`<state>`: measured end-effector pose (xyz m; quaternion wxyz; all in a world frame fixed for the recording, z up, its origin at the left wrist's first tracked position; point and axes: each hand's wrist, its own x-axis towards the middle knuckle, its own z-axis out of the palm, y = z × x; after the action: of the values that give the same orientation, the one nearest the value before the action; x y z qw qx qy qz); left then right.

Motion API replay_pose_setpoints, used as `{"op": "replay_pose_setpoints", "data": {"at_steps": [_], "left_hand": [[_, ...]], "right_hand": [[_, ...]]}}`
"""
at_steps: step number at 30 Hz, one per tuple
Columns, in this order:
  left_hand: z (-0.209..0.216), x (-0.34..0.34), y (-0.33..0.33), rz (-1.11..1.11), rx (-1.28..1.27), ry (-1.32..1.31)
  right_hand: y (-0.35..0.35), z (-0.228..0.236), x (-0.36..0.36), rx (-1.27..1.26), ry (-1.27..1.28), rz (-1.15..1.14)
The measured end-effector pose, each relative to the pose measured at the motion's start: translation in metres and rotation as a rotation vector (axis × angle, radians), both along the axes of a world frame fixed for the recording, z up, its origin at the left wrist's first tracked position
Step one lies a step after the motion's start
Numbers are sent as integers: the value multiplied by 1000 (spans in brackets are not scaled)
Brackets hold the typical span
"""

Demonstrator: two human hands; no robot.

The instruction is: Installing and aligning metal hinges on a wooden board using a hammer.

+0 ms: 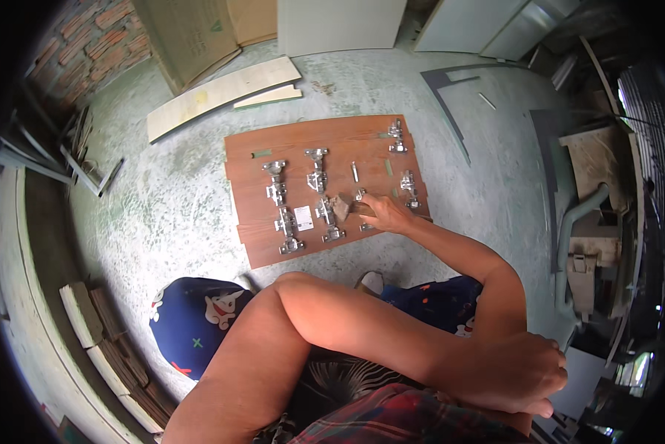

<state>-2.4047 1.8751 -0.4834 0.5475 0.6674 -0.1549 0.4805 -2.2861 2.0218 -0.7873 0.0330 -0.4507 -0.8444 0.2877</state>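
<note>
While R hand [390, 214] grips hammer [340, 207] over brown board's [354, 137] near half, head end's toward L edge, handle approx. L–R, mid-part hidden by fingers. L hand [526, 374] curled; can't tell if holding anything.

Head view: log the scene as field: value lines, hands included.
right hand: fingers closed around the handle of a hammer-like tool
left hand: crossed over to the person's right; contents can't be told
board: brown, wood-grain, flat on the floor
hinges: metal, several, on the board
label: white, on the board
</note>
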Motion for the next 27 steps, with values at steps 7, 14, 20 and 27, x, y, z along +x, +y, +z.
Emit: {"op": "replay_pose_setpoints", "data": {"at_steps": [7, 14, 20, 27], "left_hand": [[-5, 13, 6, -80, 246, 100], [11, -15, 20, 76, 162, 88], [-3, 9, 14, 134, 97, -189], [-2, 3, 10, 269, 214, -96]], "right_hand": [[-4, 15, -4, -31, -41, -15], [-3, 17, -7, 0, -12, 24], [-3, 16, -7, -85, -47, -17], [-1, 11, -6, -72, -35, 15]]}}
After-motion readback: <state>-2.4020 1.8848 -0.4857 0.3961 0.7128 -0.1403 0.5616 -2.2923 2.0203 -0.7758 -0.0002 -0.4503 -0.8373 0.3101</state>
